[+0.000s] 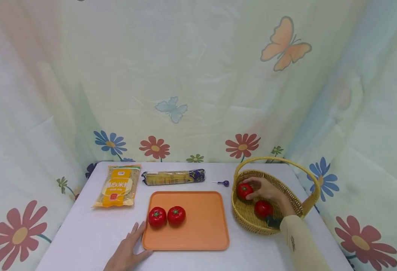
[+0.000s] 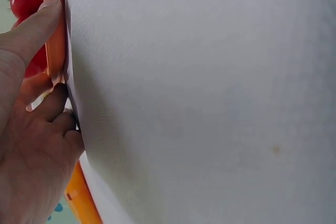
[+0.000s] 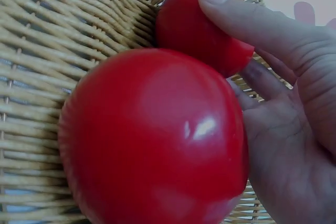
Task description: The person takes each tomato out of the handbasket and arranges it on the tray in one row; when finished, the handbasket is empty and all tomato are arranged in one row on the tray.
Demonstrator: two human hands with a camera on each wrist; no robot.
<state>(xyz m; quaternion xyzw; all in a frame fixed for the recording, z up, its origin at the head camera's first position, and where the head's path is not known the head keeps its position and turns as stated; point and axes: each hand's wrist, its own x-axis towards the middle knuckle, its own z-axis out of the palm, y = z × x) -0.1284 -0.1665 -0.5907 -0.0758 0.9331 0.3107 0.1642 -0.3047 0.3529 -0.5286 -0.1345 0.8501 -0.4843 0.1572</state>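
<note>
An orange tray lies in the middle of the white table and carries two red tomatoes at its left. My left hand rests flat on the table against the tray's front left corner, and its thumb lies along the tray rim. On the right, a wicker basket holds two more tomatoes. My right hand reaches into it and curls its fingers round the far tomato. The near tomato lies loose beside my palm.
A yellow packet of noodles and a long spaghetti pack lie behind the tray. A small purple object sits near the basket's arched handle. A floral cloth hangs all round the table.
</note>
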